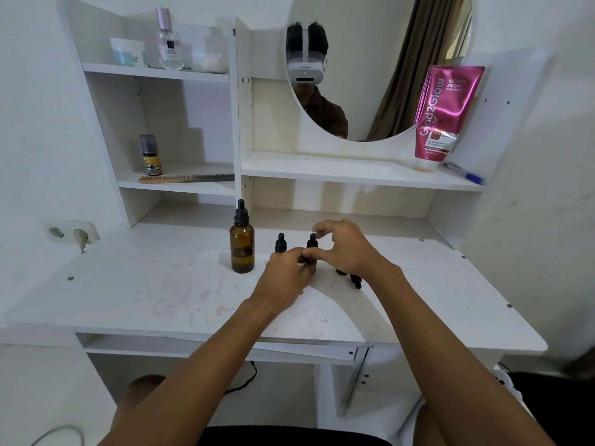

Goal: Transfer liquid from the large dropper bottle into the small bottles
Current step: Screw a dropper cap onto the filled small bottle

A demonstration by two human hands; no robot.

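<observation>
A large amber dropper bottle (pixel 241 246) with a black cap stands upright on the white desk (pixel 154 294). To its right stand two small dark dropper bottles, one (pixel 280 243) partly behind my left hand and one (pixel 311 244) between my hands. My left hand (pixel 285 276) grips the body of the middle small bottle. My right hand (pixel 346 247) arches over it, thumb at the bottle's side and fingertips near its cap. A third small bottle (pixel 355 281) lies on its side under my right hand, mostly hidden.
The desk carries a shelf unit with a round mirror (pixel 380 59). On the shelves are a pink tube (pixel 444 117), a pen (pixel 463 173), a comb (pixel 186 178), a small jar (pixel 150 156) and a perfume bottle (pixel 168 40). A wall socket (pixel 70 233) sits at left.
</observation>
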